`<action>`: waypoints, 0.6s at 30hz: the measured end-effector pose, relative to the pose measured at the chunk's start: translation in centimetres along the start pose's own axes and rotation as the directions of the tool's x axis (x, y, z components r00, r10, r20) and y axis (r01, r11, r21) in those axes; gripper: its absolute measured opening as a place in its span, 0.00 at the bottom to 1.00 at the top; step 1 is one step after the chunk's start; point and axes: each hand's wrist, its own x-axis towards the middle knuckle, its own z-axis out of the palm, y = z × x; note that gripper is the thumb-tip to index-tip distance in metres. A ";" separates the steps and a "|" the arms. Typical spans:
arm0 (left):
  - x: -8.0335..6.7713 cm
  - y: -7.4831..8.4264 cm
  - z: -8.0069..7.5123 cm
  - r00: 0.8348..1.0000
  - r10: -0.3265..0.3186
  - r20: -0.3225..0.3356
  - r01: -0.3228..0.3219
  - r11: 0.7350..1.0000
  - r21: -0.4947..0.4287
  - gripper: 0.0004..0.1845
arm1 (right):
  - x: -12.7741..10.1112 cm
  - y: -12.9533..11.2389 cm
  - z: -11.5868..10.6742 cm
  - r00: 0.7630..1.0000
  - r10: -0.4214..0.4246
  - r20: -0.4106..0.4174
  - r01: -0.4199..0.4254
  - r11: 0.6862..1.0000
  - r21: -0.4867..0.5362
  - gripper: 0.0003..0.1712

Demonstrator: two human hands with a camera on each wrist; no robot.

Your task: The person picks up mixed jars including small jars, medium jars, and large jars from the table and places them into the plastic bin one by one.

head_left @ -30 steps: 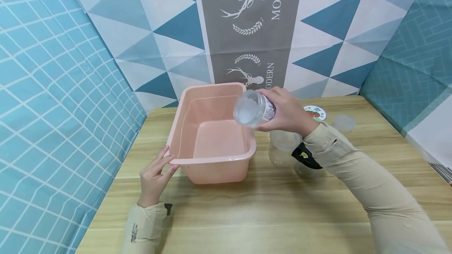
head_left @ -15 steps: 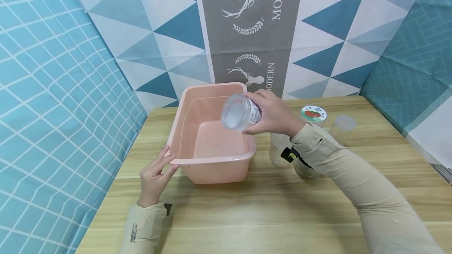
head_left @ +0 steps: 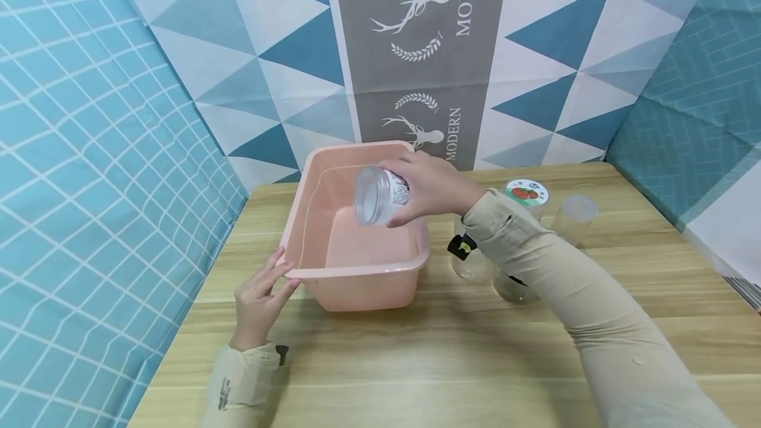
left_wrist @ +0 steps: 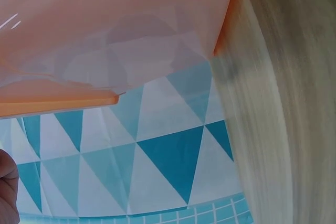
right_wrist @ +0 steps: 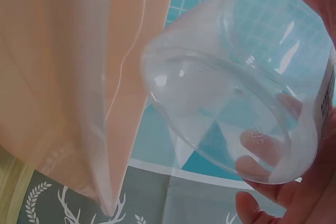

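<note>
A pink plastic tub point(head_left: 309, 243) stands on the wooden table point(head_left: 416, 349). My left hand point(head_left: 261, 299) rests with straight fingers against the tub's near left corner. My right hand point(head_left: 431, 187) grips a clear plastic jar point(head_left: 380, 195) with a printed label, tipped on its side over the tub's inside, mouth toward the left. In the right wrist view the jar point(right_wrist: 236, 108) looks see-through beside the tub's wall point(right_wrist: 79, 77), my fingers point(right_wrist: 310, 177) around it. The left wrist view shows the tub's underside point(left_wrist: 105, 30) and only a fingertip at the edge.
To the right of the tub stand more clear jars point(head_left: 470, 259), partly hidden by my right sleeve. One jar has a lid with a red fruit picture point(head_left: 526, 191), another a plain translucent lid point(head_left: 575, 213). Patterned blue cloth walls close in the table.
My right hand has carried the tipped jar leftward, from the tub's right rim to over its inside. The left hand has stayed on the tub's corner.
</note>
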 end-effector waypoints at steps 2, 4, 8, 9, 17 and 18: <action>0.0 0.0 0.0 1.000 -0.005 -0.004 0.005 1.000 -0.006 0.26 | 0.3 -0.2 0.1 1.000 -0.018 0.017 0.018 1.000 -0.016 0.52; 0.0 0.1 0.1 1.000 -0.006 -0.010 0.006 1.000 -0.006 0.26 | 0.5 -0.4 0.3 0.999 -0.032 0.036 0.033 0.999 -0.033 0.53; 0.0 0.0 0.2 1.000 -0.003 -0.016 0.003 1.000 -0.009 0.26 | 1.0 -1.0 0.4 0.995 -0.058 0.084 0.062 0.997 -0.050 0.52; 0.0 0.0 0.2 1.000 0.000 -0.017 0.000 1.000 -0.002 0.26 | 1.1 -1.1 0.5 0.993 -0.065 0.097 0.070 0.996 -0.052 0.51; 0.0 0.0 0.1 1.000 0.007 -0.011 -0.006 0.999 0.033 0.27 | 2.2 -2.1 0.4 0.981 -0.091 0.173 0.103 0.992 -0.066 0.49; 0.1 0.1 0.1 1.000 0.005 -0.008 -0.005 1.000 0.029 0.27 | 2.4 -2.2 0.3 0.979 -0.093 0.179 0.107 0.992 -0.068 0.49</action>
